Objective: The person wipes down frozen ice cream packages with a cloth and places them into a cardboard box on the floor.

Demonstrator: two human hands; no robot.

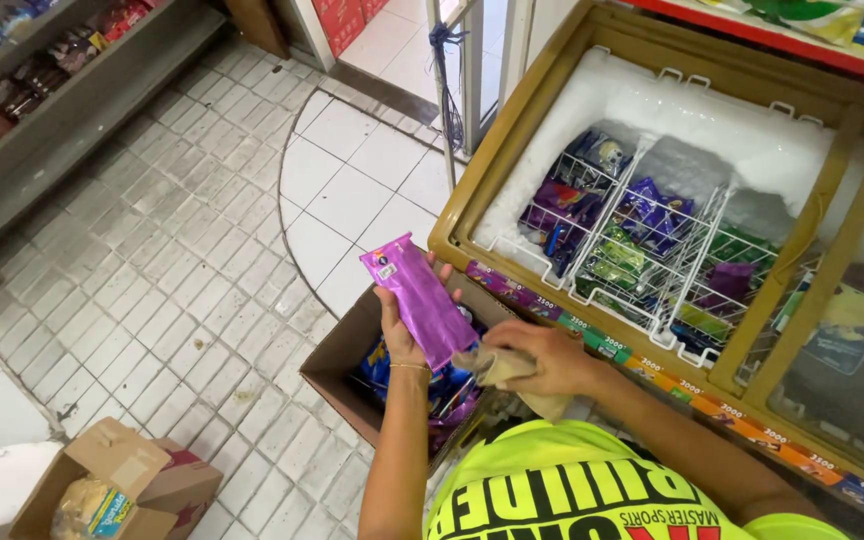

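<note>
My left hand [399, 325] holds a long purple ice-cream wrapper [418, 297] upright above an open cardboard box [344, 352]. The box holds several more blue and purple wrapped ice creams. My right hand [540, 357] is closed on a crumpled beige cloth [500, 370], which touches the lower end of the purple wrapper. Both hands hover just left of an open chest freezer [472, 190] with white wire baskets [642, 250] full of purple, blue and green packets and thick frost on its walls.
A second open cardboard box [117, 485] with a packet inside sits on the tiled floor at lower left. Shelves of packaged snacks [42, 70] run along the upper left. A doorway with a metal post [444, 70] is at top centre. The freezer's sliding glass lid [852, 340] covers its right part.
</note>
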